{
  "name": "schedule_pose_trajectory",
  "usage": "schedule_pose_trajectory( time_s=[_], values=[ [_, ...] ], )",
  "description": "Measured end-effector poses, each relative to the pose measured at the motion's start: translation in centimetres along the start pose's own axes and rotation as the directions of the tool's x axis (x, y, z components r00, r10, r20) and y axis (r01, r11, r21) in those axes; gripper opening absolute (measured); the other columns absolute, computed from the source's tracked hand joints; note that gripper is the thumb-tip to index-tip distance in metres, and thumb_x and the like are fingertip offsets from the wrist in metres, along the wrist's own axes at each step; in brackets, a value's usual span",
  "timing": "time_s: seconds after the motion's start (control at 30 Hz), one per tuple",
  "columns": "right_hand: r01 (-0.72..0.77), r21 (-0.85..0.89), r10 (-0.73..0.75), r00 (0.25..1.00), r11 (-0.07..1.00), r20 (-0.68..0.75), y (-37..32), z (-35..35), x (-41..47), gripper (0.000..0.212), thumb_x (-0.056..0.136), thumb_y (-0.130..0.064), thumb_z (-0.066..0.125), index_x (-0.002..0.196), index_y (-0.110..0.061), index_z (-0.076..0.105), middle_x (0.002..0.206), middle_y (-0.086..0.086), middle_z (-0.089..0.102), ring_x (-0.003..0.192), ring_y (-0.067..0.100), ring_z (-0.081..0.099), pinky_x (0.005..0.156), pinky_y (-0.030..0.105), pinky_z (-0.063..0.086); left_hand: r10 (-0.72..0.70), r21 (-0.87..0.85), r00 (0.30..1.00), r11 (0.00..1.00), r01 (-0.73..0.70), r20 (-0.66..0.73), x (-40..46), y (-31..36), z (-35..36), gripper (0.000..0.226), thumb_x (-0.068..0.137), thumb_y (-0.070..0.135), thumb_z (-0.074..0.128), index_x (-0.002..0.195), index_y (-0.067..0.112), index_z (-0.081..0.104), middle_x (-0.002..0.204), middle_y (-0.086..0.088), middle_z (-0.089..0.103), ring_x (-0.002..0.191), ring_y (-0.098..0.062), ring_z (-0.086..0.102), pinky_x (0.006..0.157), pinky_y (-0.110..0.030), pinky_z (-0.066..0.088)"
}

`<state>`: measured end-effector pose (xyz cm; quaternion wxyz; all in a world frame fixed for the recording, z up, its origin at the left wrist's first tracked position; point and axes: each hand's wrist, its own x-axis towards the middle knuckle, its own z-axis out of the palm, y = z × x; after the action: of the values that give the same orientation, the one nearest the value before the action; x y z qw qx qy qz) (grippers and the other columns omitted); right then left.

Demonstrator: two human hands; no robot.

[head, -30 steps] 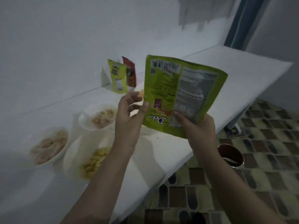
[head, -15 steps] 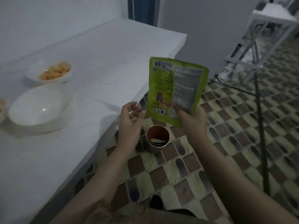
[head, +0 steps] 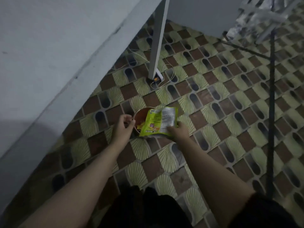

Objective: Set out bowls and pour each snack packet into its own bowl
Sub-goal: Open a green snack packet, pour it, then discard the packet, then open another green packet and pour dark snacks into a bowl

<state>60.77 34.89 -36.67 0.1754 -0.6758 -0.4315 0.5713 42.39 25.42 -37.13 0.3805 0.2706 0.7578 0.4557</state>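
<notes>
Over tiled floor (head: 213, 112), green packet (head: 160, 121) pinched in right fingers (head: 171, 129).

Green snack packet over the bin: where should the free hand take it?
Take the green snack packet by its near-left corner, coming from the left. The right hand pinches the near-right edge; the packet lies nearly flat above the round bin, and the left hand hovers beside that corner.

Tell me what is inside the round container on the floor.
The round container has a reddish inside and holds some yellow and orange wrapper scraps near its bottom. The green packet, held by the right hand, covers its right half, so anything there is hidden.
</notes>
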Motion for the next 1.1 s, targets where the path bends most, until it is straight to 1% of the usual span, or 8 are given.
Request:
schedule_pose_trajectory(
  time_s=[0.1,0.3,0.4,0.5,0.63,0.73,0.9,1.1],
  values=[
    [-0.162,0.158,0.15,0.985,0.974,0.082,4.2,3.4,7.5,0.027,0.091,0.001,0.059,0.117,0.002,0.054,0.108,0.022,0.06,0.091,0.036,0.063,0.066,0.041,0.059,-0.016,0.025,1.0,1.0,0.016,-0.011,5.2,-6.3,2.2,0.015,0.095,0.019,0.058,0.109,0.019,0.052,0.097,0.008,0.055,0.09,-0.004,0.053,0.073,-0.018,0.042],
    [-0.359,0.161,0.34,0.931,0.919,0.135,9.7,9.9,19.3,0.007,0.092,0.003,0.058,0.092,-0.003,0.053,0.099,0.018,0.055,0.066,0.022,0.057,0.035,0.02,0.049,-0.046,0.046,0.999,0.998,0.047,-0.026,13.2,-16.8,5.6,0.016,0.096,0.025,0.056,0.112,0.024,0.052,0.103,0.01,0.054,0.093,-0.001,0.052,0.071,-0.019,0.041],
    [-0.347,0.187,0.323,0.935,0.919,0.15,11.1,11.7,22.8,0.023,0.095,0.004,0.051,0.118,0.003,0.051,0.091,0.016,0.052,0.069,0.024,0.056,0.037,0.022,0.051,-0.074,0.054,0.997,0.996,0.075,-0.024,15.1,-20.0,6.5,0.017,0.096,0.026,0.056,0.113,0.025,0.053,0.108,0.008,0.057,0.098,-0.006,0.055,0.075,-0.022,0.044],
    [-0.283,0.227,0.258,0.957,0.932,0.134,11.7,11.6,23.8,0.038,0.096,-0.006,0.049,0.134,-0.003,0.042,0.116,0.021,0.057,0.076,0.027,0.062,0.046,0.03,0.055,-0.106,0.058,0.994,0.992,0.108,-0.028,15.0,-20.5,7.2,0.018,0.096,0.029,0.055,0.114,0.028,0.053,0.117,0.007,0.057,0.103,-0.009,0.056,0.077,-0.024,0.047],
    [-0.174,0.256,0.179,0.984,0.951,0.004,11.1,11.4,20.4,0.045,0.096,-0.019,0.046,0.14,-0.027,0.042,0.126,0.014,0.056,0.09,0.032,0.069,0.069,0.045,0.062,-0.108,0.026,0.993,0.994,0.109,-0.055,12.3,-16.9,7.2,0.015,0.098,0.028,0.052,0.112,0.028,0.053,0.119,0.006,0.056,0.1,-0.005,0.056,0.068,-0.016,0.041],
    [-0.018,0.268,0.046,0.994,0.963,-0.1,7.7,10.4,14.4,0.019,0.096,-0.02,0.046,0.109,-0.027,0.058,0.112,0.006,0.064,0.094,0.029,0.068,0.069,0.044,0.062,-0.105,-0.047,0.993,0.994,0.103,-0.054,8.9,-11.6,6.6,0.015,0.099,0.028,0.05,0.113,0.026,0.054,0.116,0.003,0.059,0.099,-0.008,0.06,0.062,-0.012,0.044],
    [0.297,0.229,-0.254,0.947,0.927,-0.197,-2.1,5.9,1.4,0.019,0.09,-0.022,0.047,0.085,-0.035,0.059,0.093,0.001,0.068,0.09,0.031,0.067,0.076,0.051,0.058,0.032,-0.178,0.997,0.983,-0.045,-0.071,1.5,1.5,4.7,0.012,0.101,0.022,0.047,0.11,0.024,0.054,0.108,0.002,0.062,0.089,-0.002,0.061,0.059,-0.005,0.046],
    [0.564,0.273,-0.566,0.821,0.779,-0.079,-13.7,0.7,-14.2,0.015,0.094,-0.019,0.048,0.089,-0.026,0.06,0.076,-0.005,0.059,0.069,0.02,0.057,0.068,0.046,0.052,0.25,-0.24,0.953,0.928,-0.286,-0.169,-7.9,16.7,-1.0,0.011,0.099,0.028,0.049,0.103,0.035,0.057,0.098,0.012,0.062,0.094,-0.009,0.062,0.086,-0.035,0.054]
  ],
)
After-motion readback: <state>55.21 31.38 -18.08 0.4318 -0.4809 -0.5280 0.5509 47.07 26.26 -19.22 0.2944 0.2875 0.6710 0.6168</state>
